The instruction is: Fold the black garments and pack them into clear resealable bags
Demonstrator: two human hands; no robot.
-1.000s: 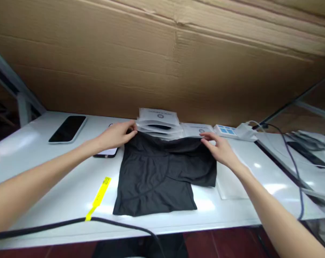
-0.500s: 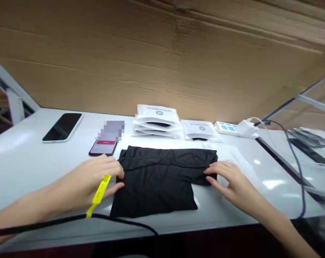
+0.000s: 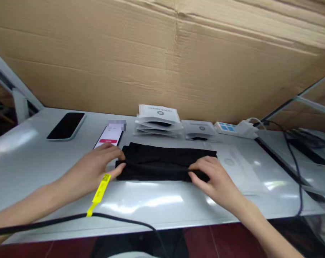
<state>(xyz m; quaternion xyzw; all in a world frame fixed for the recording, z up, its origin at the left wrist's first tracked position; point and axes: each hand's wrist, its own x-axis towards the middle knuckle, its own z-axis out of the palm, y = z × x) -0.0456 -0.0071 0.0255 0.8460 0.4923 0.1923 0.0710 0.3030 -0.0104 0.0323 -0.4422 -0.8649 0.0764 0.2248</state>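
As I watch through the head camera, these are the lines I can fill in.

Left hand: my left hand (image 3: 98,168) lies on the bench (image 3: 157,204), fingers stretched forward and close together, thumb tucked under the near edge of the black garment (image 3: 165,163); it pinches that left end between thumb and fingers.

Right hand: my right hand (image 3: 216,179) rests on the garment's right end, fingers curled over the near fold and pressing it down; the fingertips grip the folded edge.

Garment: folded into a long narrow band, it lies flat on the bench between my two hands, touching both.

Yellow tag: a yellow tag (image 3: 100,190) sits just beneath my left wrist, fixed to a dark cable (image 3: 71,220) that runs along the bench edge nearest me.

Beyond the left hand: a lit phone (image 3: 108,137) lies just past the fingertips, and a dark phone (image 3: 66,126) lies farther out to that hand's left.

Beyond the garment: a stack of white packets (image 3: 158,120) and a second smaller stack (image 3: 200,129) stand against the cardboard wall (image 3: 162,57).

Beside the right hand: a clear flat bag (image 3: 237,166) lies on the bench just to its right; a white power strip (image 3: 232,128) sits farther off.
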